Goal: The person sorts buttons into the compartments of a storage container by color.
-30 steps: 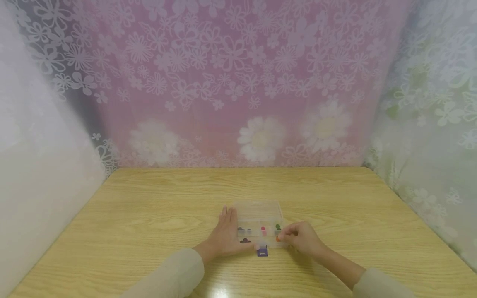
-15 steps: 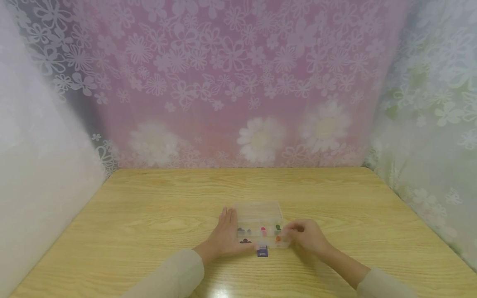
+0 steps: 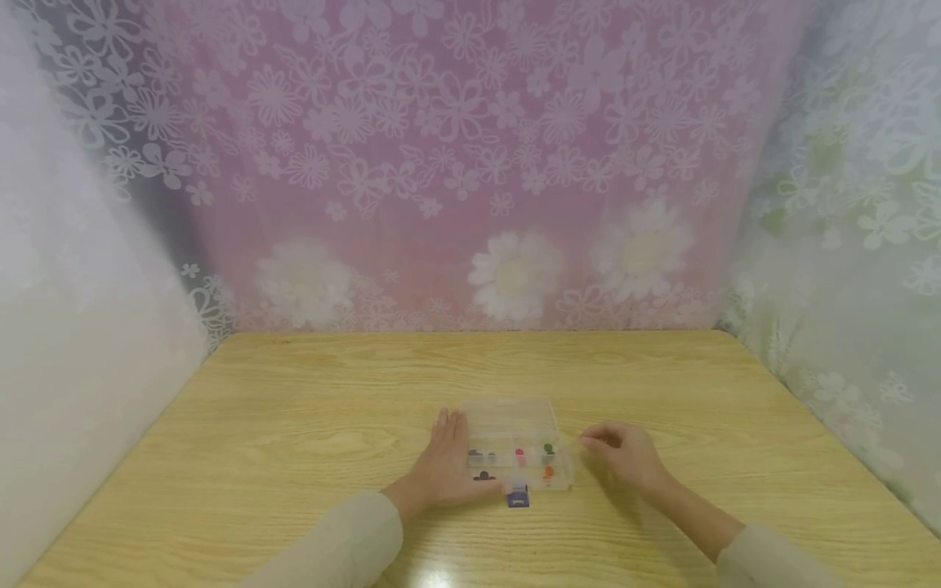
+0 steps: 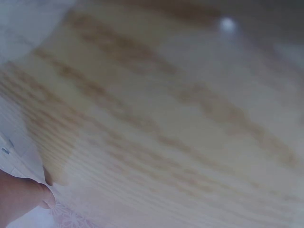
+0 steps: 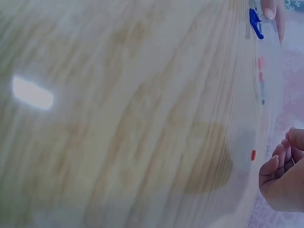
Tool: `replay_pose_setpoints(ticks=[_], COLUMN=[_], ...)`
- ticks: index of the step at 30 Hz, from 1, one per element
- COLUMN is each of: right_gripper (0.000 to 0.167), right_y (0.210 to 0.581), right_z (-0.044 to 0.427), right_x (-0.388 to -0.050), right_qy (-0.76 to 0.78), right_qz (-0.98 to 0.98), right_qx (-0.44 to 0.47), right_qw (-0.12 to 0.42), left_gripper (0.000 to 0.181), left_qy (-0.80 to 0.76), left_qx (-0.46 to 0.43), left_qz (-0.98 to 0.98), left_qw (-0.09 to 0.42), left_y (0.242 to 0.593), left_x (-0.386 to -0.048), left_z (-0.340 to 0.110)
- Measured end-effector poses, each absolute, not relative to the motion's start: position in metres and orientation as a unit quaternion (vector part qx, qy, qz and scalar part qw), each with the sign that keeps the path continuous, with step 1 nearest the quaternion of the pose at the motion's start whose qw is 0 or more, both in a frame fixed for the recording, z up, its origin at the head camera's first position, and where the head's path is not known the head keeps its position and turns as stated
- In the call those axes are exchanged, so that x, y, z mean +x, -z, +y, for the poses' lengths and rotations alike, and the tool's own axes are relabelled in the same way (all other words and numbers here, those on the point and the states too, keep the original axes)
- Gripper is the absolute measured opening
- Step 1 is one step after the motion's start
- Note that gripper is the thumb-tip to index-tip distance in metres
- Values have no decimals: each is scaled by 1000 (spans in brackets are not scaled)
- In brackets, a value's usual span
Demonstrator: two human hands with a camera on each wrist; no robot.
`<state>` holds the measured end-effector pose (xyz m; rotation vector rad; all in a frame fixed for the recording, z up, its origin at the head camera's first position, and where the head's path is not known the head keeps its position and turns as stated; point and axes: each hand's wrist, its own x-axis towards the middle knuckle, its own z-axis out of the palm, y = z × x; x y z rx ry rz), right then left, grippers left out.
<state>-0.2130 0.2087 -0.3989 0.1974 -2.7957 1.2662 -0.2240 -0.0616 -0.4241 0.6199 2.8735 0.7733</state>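
Note:
A clear plastic box (image 3: pixel 532 474) with compartments lies on the table, its clear lid (image 3: pixel 509 415) raised back. In it are small dark pieces (image 3: pixel 483 475), a pink piece (image 3: pixel 519 454), a green piece (image 3: pixel 548 450) and an orange piece (image 3: pixel 548 473). A blue-purple clasp (image 3: pixel 518 496) sticks out at the box's front. My left hand (image 3: pixel 443 465) rests along the box's left side, fingers straight and thumb across the front edge. Just right of the box, my right hand (image 3: pixel 627 457) is raised, fingers loosely curled; nothing is visible in them.
The box stands on a wood-grain table (image 3: pixel 331 392), close to its near side. Behind the table hangs a pink flowered curtain (image 3: pixel 470 163). Pale cloths border the left and right sides. Glare shines on the near table surface (image 3: pixel 434 578).
My right hand has left the orange piece in the front right compartment and moved right and away from the box. My left hand and the box have stayed in place.

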Motion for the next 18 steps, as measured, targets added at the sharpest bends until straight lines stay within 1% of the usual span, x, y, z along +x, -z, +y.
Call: replay_pose_setpoints(ticks=[14, 18], right_gripper=[14, 12], right_y=[412, 415], right_z=[230, 230], right_x=[-228, -228], right_qy=[-428, -405], right_qz=[-901, -911], right_qx=[68, 76], right_qw=[11, 21], left_gripper=[119, 119], left_qy=[-255, -256], left_qx=[201, 200], left_qz=[944, 944], left_qw=[54, 57], left_y=[427, 426], left_x=[-225, -225], left_z=[-62, -62])
